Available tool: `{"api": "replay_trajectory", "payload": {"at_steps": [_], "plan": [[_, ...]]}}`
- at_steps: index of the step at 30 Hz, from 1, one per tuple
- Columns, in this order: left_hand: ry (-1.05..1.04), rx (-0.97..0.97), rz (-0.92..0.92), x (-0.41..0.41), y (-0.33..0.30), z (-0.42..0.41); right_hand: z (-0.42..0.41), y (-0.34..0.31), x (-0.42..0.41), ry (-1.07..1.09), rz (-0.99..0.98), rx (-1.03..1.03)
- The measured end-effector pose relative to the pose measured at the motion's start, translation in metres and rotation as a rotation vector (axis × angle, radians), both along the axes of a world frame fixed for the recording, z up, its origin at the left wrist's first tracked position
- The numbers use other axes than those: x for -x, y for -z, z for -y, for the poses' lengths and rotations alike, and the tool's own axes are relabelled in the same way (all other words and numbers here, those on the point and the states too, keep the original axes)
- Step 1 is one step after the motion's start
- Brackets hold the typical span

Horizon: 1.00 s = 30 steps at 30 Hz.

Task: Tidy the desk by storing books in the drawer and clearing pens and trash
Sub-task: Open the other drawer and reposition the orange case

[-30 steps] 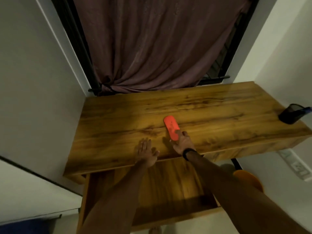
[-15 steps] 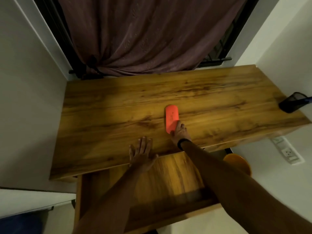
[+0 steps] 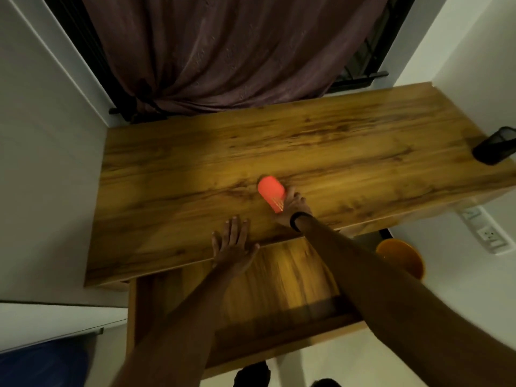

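The left hand [image 3: 233, 243] is lying flat on the front edge of the wooden counter [image 3: 195, 169], with its fingers straight and holding nothing. Below it, the drawer [image 3: 268, 291] is standing pulled open. The red case [image 3: 270, 192] is lying near the middle of the counter, and the right hand [image 3: 293, 206] is gripping its near end. A black cup [image 3: 494, 146] is sitting on the far right corner. An orange bin [image 3: 400, 256] is standing on the floor.
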<state>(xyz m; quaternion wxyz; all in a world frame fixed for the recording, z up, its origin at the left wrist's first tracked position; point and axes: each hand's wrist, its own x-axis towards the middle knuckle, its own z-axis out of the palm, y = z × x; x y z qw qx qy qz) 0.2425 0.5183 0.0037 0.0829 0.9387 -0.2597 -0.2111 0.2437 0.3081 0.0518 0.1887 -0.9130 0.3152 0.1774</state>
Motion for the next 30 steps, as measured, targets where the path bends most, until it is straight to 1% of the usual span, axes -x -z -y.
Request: {"api": "replay_trajectory", "payload": {"at_steps": [5,7,9,11,13,15,17,21,23,25,27,29,30], "plan": [[-0.048,-0.011,0.01,0.01,0.0,0.002,-0.006,-0.002,0.075,-0.211,0.109,-0.036],[-0.095,0.017,0.039,0.024,0.002,-0.001,-0.003,-0.002,0.105,-0.353,0.092,-0.089],[-0.167,0.087,0.076,0.044,0.005,-0.007,0.001,0.003,0.136,-0.459,0.064,-0.135],[-0.24,0.157,0.08,0.069,0.002,-0.01,0.006,0.013,0.163,-0.543,-0.044,-0.162],[-0.27,0.164,0.066,0.1,0.0,-0.01,0.01,0.024,0.182,-0.629,-0.206,-0.124],[-0.28,0.178,0.029,0.132,-0.002,-0.007,0.012,0.033,0.196,-0.683,-0.323,-0.105],[-0.271,0.182,-0.038,0.16,-0.001,-0.003,0.013,0.044,0.207,-0.735,-0.406,-0.092],[-0.332,0.14,-0.126,0.21,0.008,-0.008,0.019,0.061,0.225,-0.803,-0.48,-0.06],[-0.352,0.133,-0.116,0.234,0.009,-0.012,0.021,0.065,0.234,-0.792,-0.442,-0.054],[-0.404,0.147,-0.083,0.248,0.007,-0.016,0.018,0.061,0.245,-0.683,-0.321,-0.08],[-0.515,0.152,-0.015,0.255,0.004,-0.018,0.01,0.055,0.256,-0.523,-0.1,-0.104],[-0.729,0.18,0.075,0.26,-0.001,-0.022,-0.004,0.045,0.267,-0.329,0.156,-0.148],[-0.845,0.197,0.114,0.263,-0.005,-0.024,-0.014,0.04,0.273,-0.225,0.246,-0.191]]}}
